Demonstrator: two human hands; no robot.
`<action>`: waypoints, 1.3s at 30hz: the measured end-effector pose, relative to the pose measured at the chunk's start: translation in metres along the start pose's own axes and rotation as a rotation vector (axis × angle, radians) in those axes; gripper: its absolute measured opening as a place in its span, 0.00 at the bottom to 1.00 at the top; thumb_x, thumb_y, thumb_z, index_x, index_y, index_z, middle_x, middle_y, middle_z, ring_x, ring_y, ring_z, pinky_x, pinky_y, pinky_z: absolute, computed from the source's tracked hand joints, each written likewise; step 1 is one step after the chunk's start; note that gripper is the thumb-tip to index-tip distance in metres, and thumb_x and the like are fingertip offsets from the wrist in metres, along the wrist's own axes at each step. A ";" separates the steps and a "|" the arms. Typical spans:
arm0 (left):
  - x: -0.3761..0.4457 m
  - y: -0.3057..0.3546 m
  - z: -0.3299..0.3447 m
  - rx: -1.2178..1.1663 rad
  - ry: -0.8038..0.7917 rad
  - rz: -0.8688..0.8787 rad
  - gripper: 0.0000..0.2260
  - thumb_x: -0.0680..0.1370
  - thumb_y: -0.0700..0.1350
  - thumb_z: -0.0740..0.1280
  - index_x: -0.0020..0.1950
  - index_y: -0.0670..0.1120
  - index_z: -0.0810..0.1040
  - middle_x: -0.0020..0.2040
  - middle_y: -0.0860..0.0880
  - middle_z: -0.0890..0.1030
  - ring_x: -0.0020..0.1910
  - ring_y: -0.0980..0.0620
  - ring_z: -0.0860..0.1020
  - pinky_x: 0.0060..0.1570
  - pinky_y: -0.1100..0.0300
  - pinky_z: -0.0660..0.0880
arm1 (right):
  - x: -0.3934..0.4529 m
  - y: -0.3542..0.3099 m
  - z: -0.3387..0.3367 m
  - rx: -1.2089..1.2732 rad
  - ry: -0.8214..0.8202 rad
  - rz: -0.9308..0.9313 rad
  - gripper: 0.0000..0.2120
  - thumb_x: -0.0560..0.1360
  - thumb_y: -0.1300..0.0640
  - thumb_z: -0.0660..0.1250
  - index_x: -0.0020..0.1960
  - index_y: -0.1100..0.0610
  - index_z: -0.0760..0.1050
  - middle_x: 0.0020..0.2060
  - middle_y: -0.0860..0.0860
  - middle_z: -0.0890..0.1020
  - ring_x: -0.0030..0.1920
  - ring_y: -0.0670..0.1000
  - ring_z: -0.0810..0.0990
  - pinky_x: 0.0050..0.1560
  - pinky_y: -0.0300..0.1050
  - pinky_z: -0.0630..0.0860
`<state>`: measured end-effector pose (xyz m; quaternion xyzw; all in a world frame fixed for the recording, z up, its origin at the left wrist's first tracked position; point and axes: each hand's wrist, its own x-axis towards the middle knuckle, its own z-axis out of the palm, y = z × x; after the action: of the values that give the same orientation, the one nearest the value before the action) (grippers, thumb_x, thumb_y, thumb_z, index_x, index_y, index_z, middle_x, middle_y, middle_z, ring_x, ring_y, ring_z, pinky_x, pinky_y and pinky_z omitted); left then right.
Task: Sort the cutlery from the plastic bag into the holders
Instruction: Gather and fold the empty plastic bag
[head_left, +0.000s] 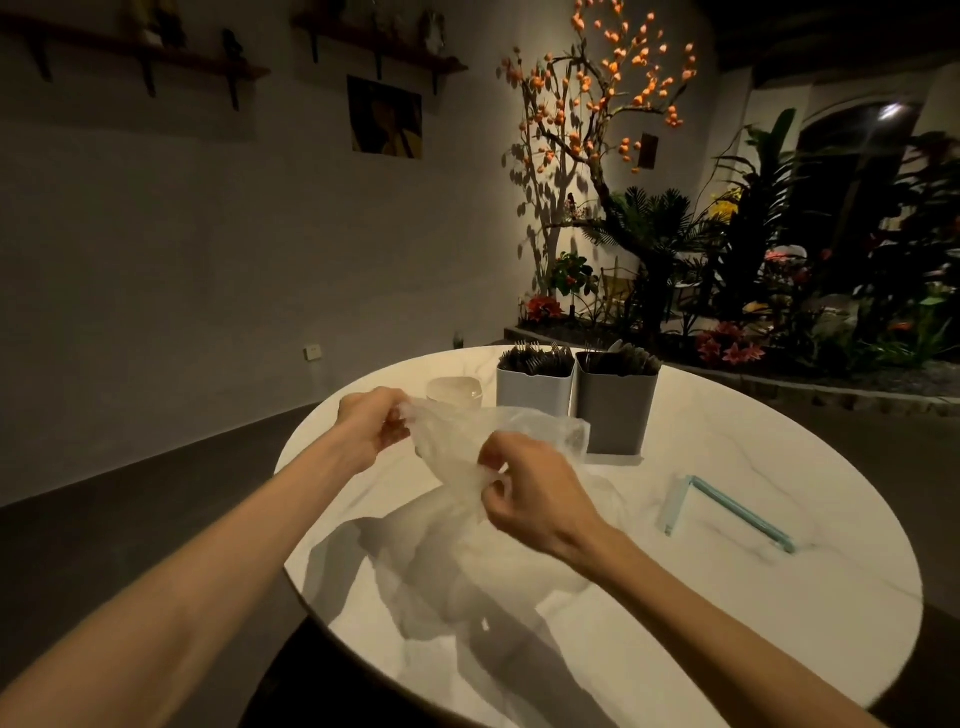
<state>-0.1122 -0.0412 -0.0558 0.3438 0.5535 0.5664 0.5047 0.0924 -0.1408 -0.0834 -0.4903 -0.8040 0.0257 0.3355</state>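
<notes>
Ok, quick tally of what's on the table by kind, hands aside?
Cutlery holders: 2, light grey holder and dark grey holder, both holding cutlery
Plastic bag: 1, gripped by left hand and right hand
Bag clip: 1
Clear cup: 1
Total: 5

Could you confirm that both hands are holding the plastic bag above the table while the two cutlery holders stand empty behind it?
Not quite: the head view shows both cutlery holders already filled with cutlery. Left hand and right hand do hold the plastic bag.
</notes>
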 end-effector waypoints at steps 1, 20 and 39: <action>-0.001 0.005 -0.002 -0.038 -0.015 0.022 0.04 0.73 0.33 0.69 0.47 0.38 0.80 0.40 0.43 0.77 0.36 0.49 0.77 0.31 0.61 0.79 | 0.004 0.007 -0.008 0.079 0.076 0.049 0.10 0.71 0.58 0.64 0.52 0.55 0.77 0.46 0.51 0.83 0.44 0.52 0.80 0.46 0.53 0.80; -0.009 0.074 0.036 -0.073 -0.273 0.426 0.11 0.78 0.41 0.70 0.36 0.47 0.73 0.30 0.52 0.73 0.32 0.52 0.70 0.33 0.58 0.68 | 0.068 0.063 -0.131 0.798 0.220 0.378 0.17 0.80 0.40 0.61 0.66 0.46 0.70 0.55 0.43 0.76 0.54 0.44 0.76 0.50 0.43 0.74; 0.003 0.118 0.070 -0.059 -0.182 0.681 0.07 0.79 0.42 0.72 0.56 0.42 0.82 0.43 0.52 0.85 0.44 0.50 0.83 0.51 0.52 0.81 | 0.095 0.105 -0.192 0.089 -0.154 0.173 0.14 0.71 0.47 0.76 0.49 0.57 0.85 0.42 0.48 0.87 0.43 0.48 0.86 0.44 0.45 0.83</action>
<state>-0.0689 -0.0045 0.0697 0.5428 0.3435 0.6849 0.3438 0.2540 -0.0645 0.0749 -0.5390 -0.7802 0.1277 0.2905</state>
